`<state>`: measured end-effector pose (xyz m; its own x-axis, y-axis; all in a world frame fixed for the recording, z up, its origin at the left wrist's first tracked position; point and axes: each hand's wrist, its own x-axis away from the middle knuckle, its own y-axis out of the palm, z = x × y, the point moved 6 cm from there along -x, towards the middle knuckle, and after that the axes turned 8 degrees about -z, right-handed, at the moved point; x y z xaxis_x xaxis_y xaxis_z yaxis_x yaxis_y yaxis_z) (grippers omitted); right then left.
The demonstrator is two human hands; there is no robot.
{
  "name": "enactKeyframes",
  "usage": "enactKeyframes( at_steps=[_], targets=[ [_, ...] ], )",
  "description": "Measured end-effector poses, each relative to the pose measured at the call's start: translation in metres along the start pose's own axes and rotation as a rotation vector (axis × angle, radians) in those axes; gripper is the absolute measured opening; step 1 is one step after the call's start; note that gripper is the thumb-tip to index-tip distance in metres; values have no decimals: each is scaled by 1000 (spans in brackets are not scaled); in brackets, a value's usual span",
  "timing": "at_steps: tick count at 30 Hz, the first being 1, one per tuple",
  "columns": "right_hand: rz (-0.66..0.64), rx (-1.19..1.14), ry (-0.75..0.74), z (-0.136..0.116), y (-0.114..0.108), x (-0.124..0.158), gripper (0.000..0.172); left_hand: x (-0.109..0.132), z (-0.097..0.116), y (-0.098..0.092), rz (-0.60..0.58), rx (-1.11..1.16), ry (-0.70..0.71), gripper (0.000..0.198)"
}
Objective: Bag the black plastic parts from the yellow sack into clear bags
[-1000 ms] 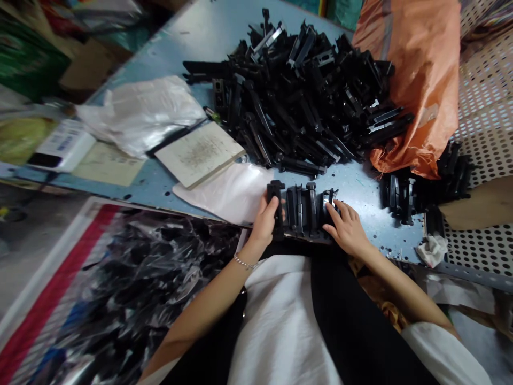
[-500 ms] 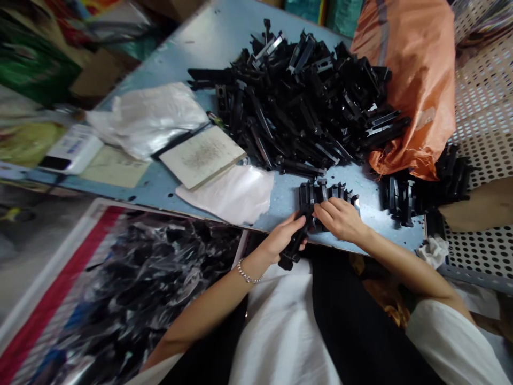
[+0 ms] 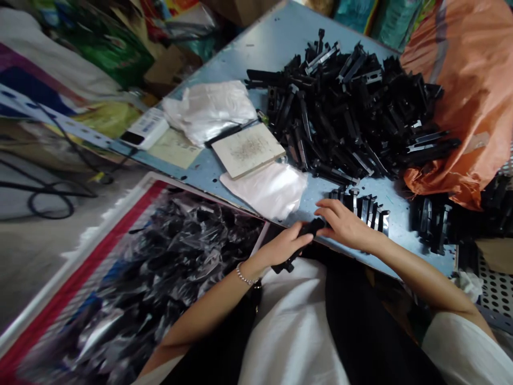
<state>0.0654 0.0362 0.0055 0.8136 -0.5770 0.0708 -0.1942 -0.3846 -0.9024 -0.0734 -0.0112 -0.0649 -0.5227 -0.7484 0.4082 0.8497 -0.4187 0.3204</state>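
Close by, the hands are together: the left hand (image 3: pixel 285 246) grips a black plastic part (image 3: pixel 305 230) jutting past the edge of the worktop (image 3: pixel 256 69), the right hand (image 3: pixel 347 227) touching it. Beyond lie a short row of like parts (image 3: pixel 360 208), then a big heap (image 3: pixel 344 112) against an orange woven sack (image 3: pixel 468 107).

The black plastic parts (image 3: pixel 340 107) lie on a pale blue desk (image 3: pixel 256 64) with little dark spots. The orange sack (image 3: pixel 473 107) has a gray stripe. The metal sheet (image 3: pixel 497 289) is white with black dots, and the bin edge (image 3: pixel 76 272) has a red stripe beside white.
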Motion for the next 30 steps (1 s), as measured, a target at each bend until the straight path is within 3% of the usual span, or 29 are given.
enactKeyframes(
  at_steps=[2,5,7,10,12,16,22,27,30],
  targets=[
    [-155,-153,-43,-5,3,-4,53,2,15,-6,-103,-78,10,31],
    [-347,-357,48,1,6,-1,45,-4,32,-22,-176,-114,58,23],
    [-280,-496,220,18,3,5,36,-16,39,-46,-4,-212,166,24],
    [9,-855,496,48,2,20,38,-31,41,-82,393,-566,334,14],
    [179,-1144,596,60,11,30,42,-42,37,-93,500,-756,369,10],
    [320,-1504,617,57,32,36,38,-53,34,-112,544,-739,353,20],
    [341,-1921,508,16,54,14,38,-57,36,-132,445,-294,246,19],
    [261,-2019,530,-12,89,-11,40,-42,41,-134,565,-336,304,14],
    [335,-1942,595,-12,101,-12,39,-33,41,-133,536,-364,330,5]
  ],
)
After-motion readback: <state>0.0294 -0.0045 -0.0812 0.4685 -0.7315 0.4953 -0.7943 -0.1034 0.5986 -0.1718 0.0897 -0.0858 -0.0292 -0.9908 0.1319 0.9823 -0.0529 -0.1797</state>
